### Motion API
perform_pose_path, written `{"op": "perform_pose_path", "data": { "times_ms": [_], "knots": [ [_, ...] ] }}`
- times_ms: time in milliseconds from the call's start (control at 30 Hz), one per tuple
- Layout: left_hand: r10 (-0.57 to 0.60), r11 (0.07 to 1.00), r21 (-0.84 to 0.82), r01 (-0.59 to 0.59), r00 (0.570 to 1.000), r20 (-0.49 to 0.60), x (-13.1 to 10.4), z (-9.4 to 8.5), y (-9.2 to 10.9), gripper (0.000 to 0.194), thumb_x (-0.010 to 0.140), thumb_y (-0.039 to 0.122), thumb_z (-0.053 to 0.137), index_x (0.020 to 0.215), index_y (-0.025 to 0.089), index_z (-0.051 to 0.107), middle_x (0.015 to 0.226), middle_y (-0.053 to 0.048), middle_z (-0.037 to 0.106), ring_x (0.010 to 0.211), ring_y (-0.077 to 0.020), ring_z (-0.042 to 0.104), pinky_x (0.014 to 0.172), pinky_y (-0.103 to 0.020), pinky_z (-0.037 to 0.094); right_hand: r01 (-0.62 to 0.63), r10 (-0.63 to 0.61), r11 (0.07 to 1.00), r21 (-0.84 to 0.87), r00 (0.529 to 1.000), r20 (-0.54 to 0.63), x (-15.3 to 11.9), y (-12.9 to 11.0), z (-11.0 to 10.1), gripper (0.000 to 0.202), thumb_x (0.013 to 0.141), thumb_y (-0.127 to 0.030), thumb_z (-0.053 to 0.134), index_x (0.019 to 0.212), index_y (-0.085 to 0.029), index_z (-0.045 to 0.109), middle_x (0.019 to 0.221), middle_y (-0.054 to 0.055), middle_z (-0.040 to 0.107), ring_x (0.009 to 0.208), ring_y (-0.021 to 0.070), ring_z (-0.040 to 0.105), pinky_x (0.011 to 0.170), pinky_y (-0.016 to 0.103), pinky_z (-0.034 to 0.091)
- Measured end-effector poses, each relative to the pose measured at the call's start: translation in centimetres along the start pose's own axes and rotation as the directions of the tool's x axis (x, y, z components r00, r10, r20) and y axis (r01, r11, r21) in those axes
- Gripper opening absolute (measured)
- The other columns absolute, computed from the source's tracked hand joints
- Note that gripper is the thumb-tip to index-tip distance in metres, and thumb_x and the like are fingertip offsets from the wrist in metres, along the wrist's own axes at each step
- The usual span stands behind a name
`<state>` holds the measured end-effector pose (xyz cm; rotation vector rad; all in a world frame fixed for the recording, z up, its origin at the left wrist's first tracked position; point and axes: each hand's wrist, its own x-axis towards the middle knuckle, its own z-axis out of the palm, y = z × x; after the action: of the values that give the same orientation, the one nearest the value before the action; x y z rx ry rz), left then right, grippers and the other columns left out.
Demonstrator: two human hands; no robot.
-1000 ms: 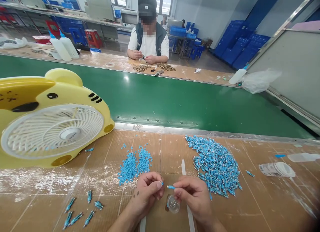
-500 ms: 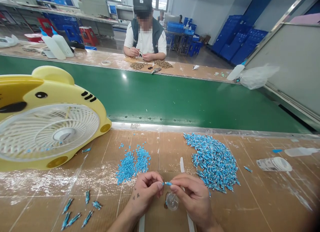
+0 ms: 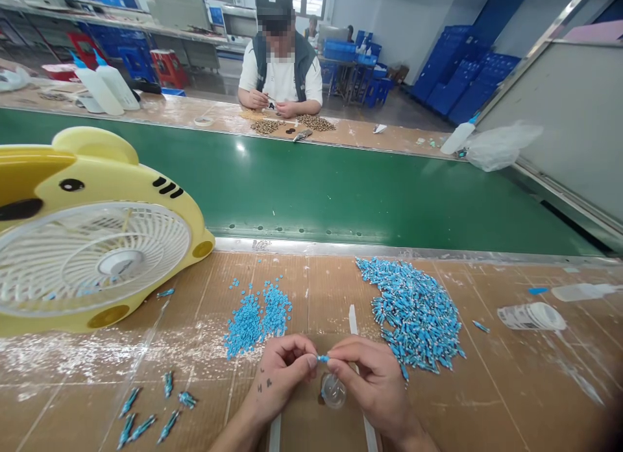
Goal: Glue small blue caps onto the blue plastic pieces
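Note:
My left hand (image 3: 288,366) is closed in a pinch on a tiny blue ring, mostly hidden by the fingertips. Between thumb and forefinger my right hand (image 3: 374,377) grips a small blue and white piece (image 3: 324,358), which points left and meets the ring. Below the fingers stands a small clear round cup (image 3: 334,392) on a brown board (image 3: 311,432). Loose blue rings (image 3: 257,319) lie in a heap beyond my left hand. Past my right hand is a large pile of blue and white pieces (image 3: 418,316).
A yellow animal-shaped fan (image 3: 197,218) stands at the left. Several blue figures (image 3: 143,428) lie at front left. A white tub (image 3: 533,316) and a squeeze bottle (image 3: 584,292) lie at right. Beyond the green belt (image 3: 341,186), a co-worker (image 3: 281,69) handles small parts.
The gap between my hands has closed: the blue and white piece now touches the ring. The whole view has shifted slightly.

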<state>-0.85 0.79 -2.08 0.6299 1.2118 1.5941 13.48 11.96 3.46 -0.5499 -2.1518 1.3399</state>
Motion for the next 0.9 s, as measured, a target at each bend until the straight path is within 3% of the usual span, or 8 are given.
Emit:
{"op": "perform_pose_path", "data": {
  "times_ms": [233, 700, 900],
  "knots": [
    [0.005, 0.996, 0.088, -0.003, 1.000, -0.024, -0.3, 0.2, 1.0, 0.021, 0.081, 0.032, 0.069, 0.068, 0.015, 0.067, 0.058, 0.000, 0.058, 0.054, -0.0100, 0.047, 0.054, -0.023, 0.035, -0.038, 0.039, 0.999, 0.031, 0.999, -0.024, -0.2, -0.1, 0.4, 0.005, 0.084, -0.019, 0.069, 0.083, -0.020, 0.073, 0.073, 0.002, 0.072, 0.067, 0.0126, 0.067, 0.064, 0.022, 0.053],
    [0.028, 0.996, 0.083, -0.025, 0.999, -0.036, -0.5, 0.2, 1.2, 0.021, 0.081, 0.032, 0.069, 0.068, 0.015, 0.066, 0.058, 0.000, 0.060, 0.054, -0.0100, 0.050, 0.054, -0.022, 0.037, -0.120, 0.119, 0.985, 0.126, 0.993, 0.013, -0.3, -0.1, 0.9, 0.010, 0.086, -0.023, 0.067, 0.080, -0.018, 0.073, 0.073, 0.003, 0.071, 0.064, 0.0124, 0.066, 0.060, 0.021, 0.053],
    [0.063, 0.998, -0.016, -0.064, 0.997, -0.048, -0.7, 0.6, 1.0, 0.016, 0.084, 0.032, 0.067, 0.083, 0.016, 0.065, 0.063, 0.000, 0.063, 0.056, -0.0119, 0.055, 0.056, -0.024, 0.044, -0.046, 0.053, 0.991, 0.127, 0.997, -0.051, -0.4, 0.1, 0.6, 0.010, 0.085, -0.025, 0.068, 0.081, -0.018, 0.073, 0.075, 0.005, 0.071, 0.068, 0.0140, 0.066, 0.061, 0.022, 0.053]
  ]
}}
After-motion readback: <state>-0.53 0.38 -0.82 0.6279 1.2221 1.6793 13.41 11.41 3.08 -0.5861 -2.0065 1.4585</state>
